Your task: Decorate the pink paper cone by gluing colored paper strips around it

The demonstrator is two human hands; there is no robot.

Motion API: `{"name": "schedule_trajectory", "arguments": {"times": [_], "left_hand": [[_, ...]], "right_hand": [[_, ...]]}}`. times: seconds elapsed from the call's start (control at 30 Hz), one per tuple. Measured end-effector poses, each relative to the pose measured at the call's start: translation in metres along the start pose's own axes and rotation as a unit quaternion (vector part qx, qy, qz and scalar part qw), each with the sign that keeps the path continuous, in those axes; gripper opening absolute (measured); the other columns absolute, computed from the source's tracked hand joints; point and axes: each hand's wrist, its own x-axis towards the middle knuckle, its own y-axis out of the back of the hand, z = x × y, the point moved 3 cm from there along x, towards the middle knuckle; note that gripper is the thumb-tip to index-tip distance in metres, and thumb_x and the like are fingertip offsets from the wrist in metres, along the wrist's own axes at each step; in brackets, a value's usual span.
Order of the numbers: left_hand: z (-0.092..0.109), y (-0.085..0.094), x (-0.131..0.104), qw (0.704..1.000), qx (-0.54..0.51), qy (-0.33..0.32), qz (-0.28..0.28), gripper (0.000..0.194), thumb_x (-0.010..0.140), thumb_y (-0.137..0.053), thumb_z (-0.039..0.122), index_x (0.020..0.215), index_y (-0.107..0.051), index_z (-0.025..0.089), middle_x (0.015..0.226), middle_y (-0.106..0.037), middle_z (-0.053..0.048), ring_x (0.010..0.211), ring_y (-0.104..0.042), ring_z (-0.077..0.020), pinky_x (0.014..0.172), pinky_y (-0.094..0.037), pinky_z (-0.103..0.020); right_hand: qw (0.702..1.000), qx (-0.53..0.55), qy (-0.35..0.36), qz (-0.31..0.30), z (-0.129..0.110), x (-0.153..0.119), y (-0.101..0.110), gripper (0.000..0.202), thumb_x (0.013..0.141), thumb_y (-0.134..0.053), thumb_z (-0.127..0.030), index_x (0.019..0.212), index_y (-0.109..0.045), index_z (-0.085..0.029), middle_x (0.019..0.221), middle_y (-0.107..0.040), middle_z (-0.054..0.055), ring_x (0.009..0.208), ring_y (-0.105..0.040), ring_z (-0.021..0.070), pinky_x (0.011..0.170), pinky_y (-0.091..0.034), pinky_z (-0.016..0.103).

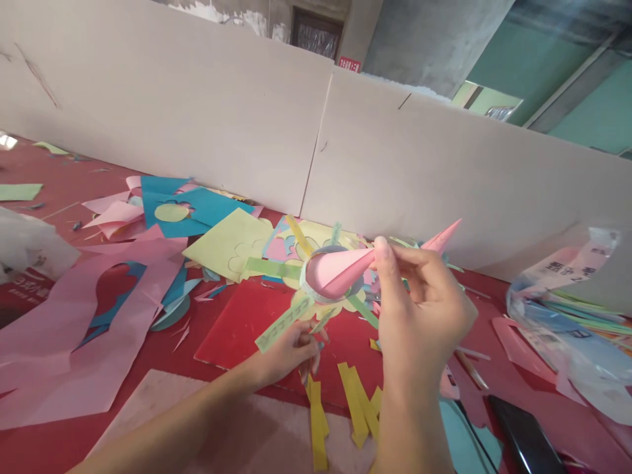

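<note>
My right hand (419, 296) pinches a pink paper cone (336, 273) near its narrow end, with the wide mouth facing left. Around the mouth sits a pale band, and green and yellow paper strips (284, 322) stick outward from it. Lower down, my left hand (301, 352) has its fingers curled beside a short green strip (323, 320); what they grip, if anything, is hidden. Another pink pointed paper piece (444, 237) shows behind my right hand. Loose yellow paper strips (356, 401) lie below the hands.
A red board (232, 329) lies on the red table. Cut pink paper (128, 336), blue paper (212, 210) and yellow paper (232, 243) are scattered left. At right are a plastic bag (563, 316) with coloured sheets and a black phone (523, 431). A pale panel (197, 118) stands behind.
</note>
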Motion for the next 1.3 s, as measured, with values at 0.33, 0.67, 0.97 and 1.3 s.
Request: {"name": "schedule_trajectory", "arguments": {"times": [0.33, 0.67, 0.97, 1.3], "left_hand": [[0.001, 0.013, -0.001, 0.991, 0.112, -0.052, 0.046, 0.023, 0.087, -0.042, 0.038, 0.081, -0.051, 0.017, 0.080, -0.061, -0.002, 0.048, -0.051, -0.0071, 0.061, -0.044, -0.025], [0.005, 0.022, -0.001, 0.988, 0.088, -0.090, 0.094, 0.032, 0.086, -0.045, 0.042, 0.074, -0.058, 0.016, 0.078, -0.065, -0.006, 0.052, -0.060, -0.0138, 0.062, -0.048, -0.030], [0.012, 0.039, -0.003, 0.967, 0.095, -0.121, 0.201, 0.024, 0.085, -0.046, 0.037, 0.074, -0.056, 0.017, 0.075, -0.066, -0.006, 0.072, -0.067, -0.0204, 0.073, -0.054, -0.034], [-0.003, 0.068, 0.005, 0.942, -0.042, -0.119, 0.310, 0.031, 0.072, -0.060, 0.046, 0.080, -0.059, 0.016, 0.078, -0.069, -0.007, 0.075, -0.068, -0.0228, 0.079, -0.054, -0.039]], "right_hand": [[0.998, -0.031, -0.032, 0.054, 0.002, 0.006, 0.007, 0.017, 0.082, -0.061, -0.034, 0.074, -0.064, -0.020, 0.070, -0.066, 0.000, 0.068, -0.063, 0.0138, 0.062, -0.050, 0.028], [0.996, 0.001, -0.042, 0.075, 0.004, 0.010, 0.009, 0.016, 0.080, -0.063, -0.034, 0.072, -0.062, -0.020, 0.068, -0.065, 0.000, 0.063, -0.062, 0.0143, 0.060, -0.051, 0.029], [0.994, -0.001, -0.051, 0.094, 0.009, 0.011, 0.010, 0.018, 0.080, -0.062, -0.037, 0.075, -0.063, -0.020, 0.069, -0.065, 0.002, 0.064, -0.063, 0.0161, 0.060, -0.053, 0.032], [0.990, 0.000, -0.051, 0.135, 0.020, 0.018, 0.019, 0.018, 0.079, -0.063, -0.036, 0.075, -0.064, -0.018, 0.068, -0.065, 0.002, 0.060, -0.061, 0.0147, 0.058, -0.052, 0.031]]}}
